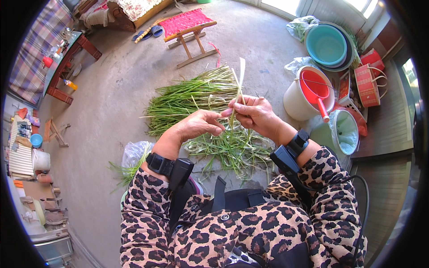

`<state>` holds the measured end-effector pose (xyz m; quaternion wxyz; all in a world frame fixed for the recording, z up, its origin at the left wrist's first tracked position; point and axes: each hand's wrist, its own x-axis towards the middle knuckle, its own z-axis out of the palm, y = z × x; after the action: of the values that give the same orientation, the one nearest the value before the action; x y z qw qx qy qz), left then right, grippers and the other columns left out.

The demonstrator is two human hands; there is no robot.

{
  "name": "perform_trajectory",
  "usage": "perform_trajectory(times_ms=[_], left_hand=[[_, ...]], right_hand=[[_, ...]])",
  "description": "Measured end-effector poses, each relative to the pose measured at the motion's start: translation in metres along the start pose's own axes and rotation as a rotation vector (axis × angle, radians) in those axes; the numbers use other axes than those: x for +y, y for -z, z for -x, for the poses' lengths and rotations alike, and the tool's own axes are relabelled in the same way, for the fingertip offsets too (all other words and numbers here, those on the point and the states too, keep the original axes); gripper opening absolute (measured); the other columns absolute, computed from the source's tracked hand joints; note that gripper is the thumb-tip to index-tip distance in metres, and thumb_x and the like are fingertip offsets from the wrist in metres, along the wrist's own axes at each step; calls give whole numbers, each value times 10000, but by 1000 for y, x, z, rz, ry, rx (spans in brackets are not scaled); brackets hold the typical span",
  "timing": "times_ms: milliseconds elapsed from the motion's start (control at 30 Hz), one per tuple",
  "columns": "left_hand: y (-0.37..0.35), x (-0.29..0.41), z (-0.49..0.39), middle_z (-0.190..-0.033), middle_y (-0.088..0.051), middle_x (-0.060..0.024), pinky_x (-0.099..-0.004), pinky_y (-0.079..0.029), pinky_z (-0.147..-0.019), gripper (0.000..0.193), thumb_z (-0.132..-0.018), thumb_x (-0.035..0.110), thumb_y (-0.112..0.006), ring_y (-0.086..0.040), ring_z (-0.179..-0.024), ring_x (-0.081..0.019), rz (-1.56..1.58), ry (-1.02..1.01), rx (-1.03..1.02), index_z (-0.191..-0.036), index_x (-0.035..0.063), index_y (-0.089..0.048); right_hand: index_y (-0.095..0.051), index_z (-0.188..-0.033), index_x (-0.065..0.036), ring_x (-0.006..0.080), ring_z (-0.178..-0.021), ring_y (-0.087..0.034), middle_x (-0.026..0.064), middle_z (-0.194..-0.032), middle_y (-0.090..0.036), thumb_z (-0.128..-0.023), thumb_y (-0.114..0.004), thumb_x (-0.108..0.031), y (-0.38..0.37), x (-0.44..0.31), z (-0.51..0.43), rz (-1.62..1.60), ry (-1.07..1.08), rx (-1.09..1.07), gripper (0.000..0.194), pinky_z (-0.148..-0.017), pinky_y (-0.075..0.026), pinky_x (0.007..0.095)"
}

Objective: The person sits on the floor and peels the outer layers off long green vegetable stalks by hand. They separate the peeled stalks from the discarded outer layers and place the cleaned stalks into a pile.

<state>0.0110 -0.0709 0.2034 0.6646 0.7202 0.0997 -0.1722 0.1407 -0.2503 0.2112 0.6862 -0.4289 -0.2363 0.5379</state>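
Observation:
My right hand [249, 110] pinches a few pale-based green stalks [239, 83] between thumb and fingers, their whitish ends pointing up. Close on its left, my left hand [201, 124] has its fingertips near the lower part of these stalks; whether it touches them I cannot tell. Beyond both hands a large pile of long green stalks [187, 97] with pale ends lies on the concrete floor. Below the hands, nearer my lap, is a loose heap of green leaves and pale peelings [231, 150]. More green stalks [129, 172] rest by a clear plastic bag [134, 154] at my left.
At right stand a white bucket [291, 104] with a red dipper [313, 87], a plastic-lined bin [347, 134], stacked basins [325, 45] and a red bag [367, 85]. A folding stool [189, 25] with red webbing stands ahead, a table [62, 62] at far left.

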Motion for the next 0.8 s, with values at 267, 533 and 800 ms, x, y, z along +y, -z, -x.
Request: perform_trajectory(times_ms=[267,533,800], left_hand=[[-13,17,10,-937,-656,-116,-297,-539,-679,280,-871,155,-574,-641,-743,-153,396,-86,3,-1122,30,-566],[-17,24,14,-780,-642,-20,-228,-484,-511,191,-767,140,-698,-626,-669,-104,281,-98,150,-925,74,-614],[-18,23,14,-762,-621,0,-245,-493,-517,170,-757,148,-704,-612,-669,-93,164,-58,158,-882,85,-608]], right_hand=[[-579,-914,-35,26,-463,-359,120,-955,-653,-902,-545,-141,2,-7,1,-143,28,69,112,-408,-280,169],[-581,-1028,-30,28,-475,-348,-7,-733,-537,-886,-567,-129,5,-4,0,-86,2,76,173,-414,-266,164],[-577,-1040,-23,21,-476,-341,20,-787,-596,-864,-594,-120,9,-10,-1,-139,13,180,202,-414,-259,164]])
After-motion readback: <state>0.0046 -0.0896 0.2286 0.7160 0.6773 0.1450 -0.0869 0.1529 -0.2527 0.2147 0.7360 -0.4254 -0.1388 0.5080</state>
